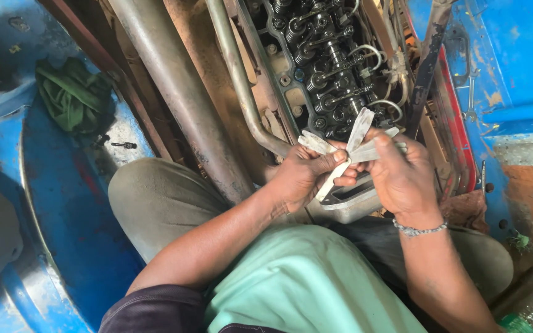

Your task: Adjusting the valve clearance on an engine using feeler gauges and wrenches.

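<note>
Feeler gauge set, thin metal blades fanned out, held just below the exposed engine valve gear. We see our left hand and right hand equally near, fingers of both closed on the blades. One blade's long axis points up toward the valve springs; the others splay sideways.
</note>
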